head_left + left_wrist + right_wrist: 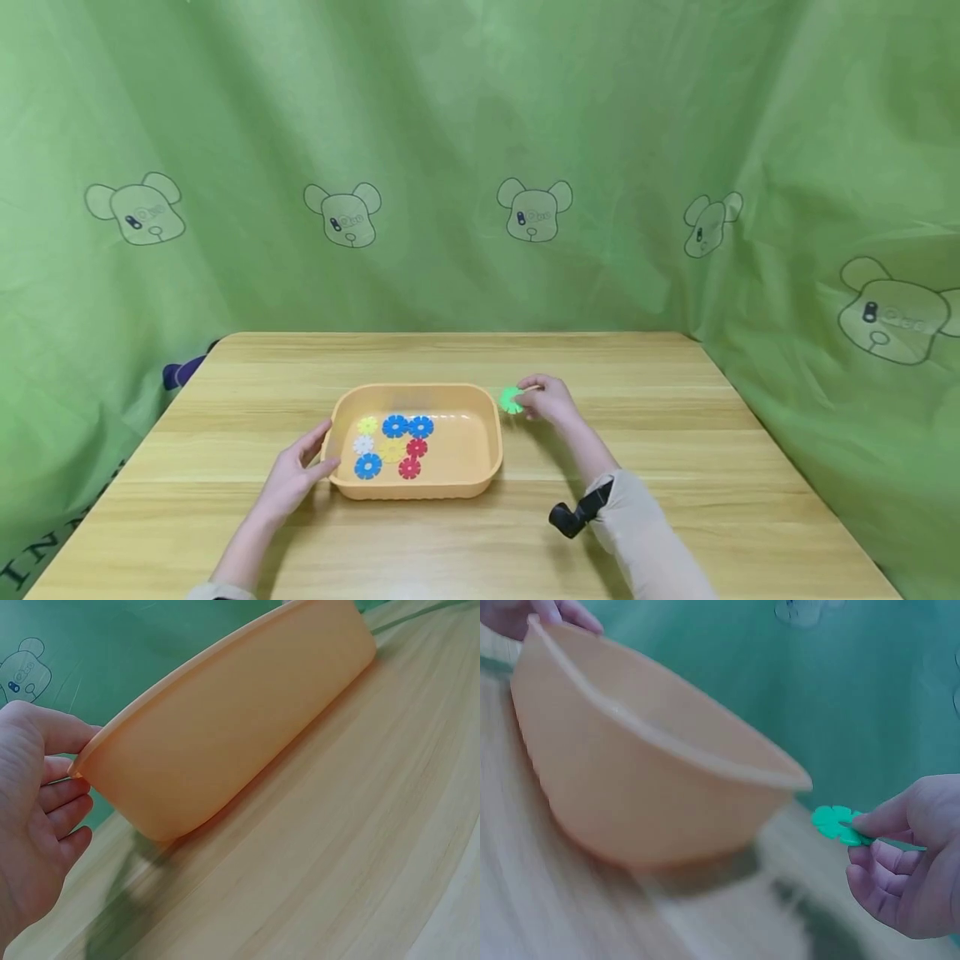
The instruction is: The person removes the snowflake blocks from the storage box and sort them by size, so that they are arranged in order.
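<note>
Right hand (550,402): grip pinching a green disc (509,401) above the worktop (675,408), just outside the right end of the orange tray (465,454). Left hand (291,477): grip closed on the tray's left rim; blue discs (387,427), red discs (417,448), yellow discs (391,451) and a white disc (363,445) lie inside, mostly leftward.

Green plastic flower-shaped disc (509,402) beside orange rectangular plastic tray (463,490)
Disc: pinched at one edge, near tray's right end. Tray: upright, round-cornered.
</note>
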Demonstrator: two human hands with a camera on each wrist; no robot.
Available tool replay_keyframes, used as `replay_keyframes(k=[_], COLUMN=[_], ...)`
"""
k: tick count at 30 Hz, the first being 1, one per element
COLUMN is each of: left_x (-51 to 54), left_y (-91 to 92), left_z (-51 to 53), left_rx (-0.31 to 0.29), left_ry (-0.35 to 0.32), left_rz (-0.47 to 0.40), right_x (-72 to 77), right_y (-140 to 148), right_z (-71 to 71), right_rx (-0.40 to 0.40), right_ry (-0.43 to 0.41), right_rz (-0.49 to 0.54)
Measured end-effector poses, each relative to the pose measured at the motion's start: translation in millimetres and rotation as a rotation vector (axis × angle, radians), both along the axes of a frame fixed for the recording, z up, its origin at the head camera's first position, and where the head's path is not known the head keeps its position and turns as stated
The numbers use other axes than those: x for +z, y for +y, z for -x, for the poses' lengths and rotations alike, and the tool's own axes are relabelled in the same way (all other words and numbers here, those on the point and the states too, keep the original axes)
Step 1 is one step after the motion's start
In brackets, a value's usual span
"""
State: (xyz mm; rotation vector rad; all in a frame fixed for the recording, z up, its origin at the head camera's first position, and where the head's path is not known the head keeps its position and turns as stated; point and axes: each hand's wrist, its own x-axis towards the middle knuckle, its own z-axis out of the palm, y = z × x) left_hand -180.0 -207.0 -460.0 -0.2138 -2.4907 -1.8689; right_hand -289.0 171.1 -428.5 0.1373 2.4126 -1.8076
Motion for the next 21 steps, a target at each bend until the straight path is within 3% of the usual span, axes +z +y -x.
replay_keyframes(k=[4,10,16,21], left_x=[-0.7,-1.1,-0.3,-0.6], left_y=[-0.6,-1.8,-1.7,-1.5], left_z=[0.0,0.4,0.3,0.3], left_rx=[0.006,0.014,0.012,0.007], left_ry=[0.003,0.004,-0.006,-0.003], left_rz=[0.001,0.021,0.021,0.015], right_x=[-15.1,-29.7,-37.0,-41.2], right_y=[14,24,23,21], right_z=[-1.0,-4.9,-7.1,-7.3], right_rx=[-0.011,0.058,0.079,0.084], right_ry=[-0.016,-0.020,0.016,0.063], right_rz=[-0.050,-0.162,-0.208,-0.316])
